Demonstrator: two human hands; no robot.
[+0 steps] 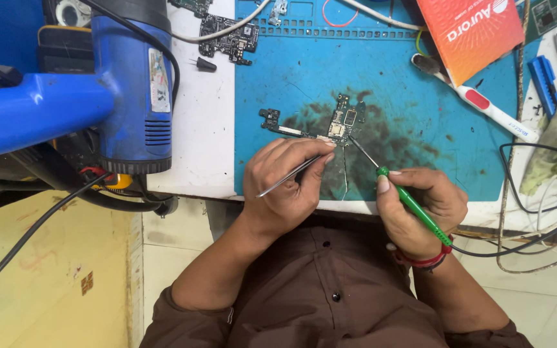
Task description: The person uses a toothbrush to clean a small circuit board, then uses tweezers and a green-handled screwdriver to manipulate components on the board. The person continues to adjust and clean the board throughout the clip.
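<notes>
Left hand [285,187] closed around metal tweezers [289,176], tips pressed to a small circuit board [340,124] on the stained blue mat [407,96] near the surface's middle. Right hand [420,209] gripped a green-handled soldering iron [414,206], tip touching the board's near edge. Blue heat gun [130,84] stood far left.

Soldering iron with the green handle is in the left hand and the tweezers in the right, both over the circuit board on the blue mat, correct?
Hands are swapped. The head view shows the soldering iron in the right hand and the tweezers in the left hand, over the circuit board on the blue mat.
</notes>
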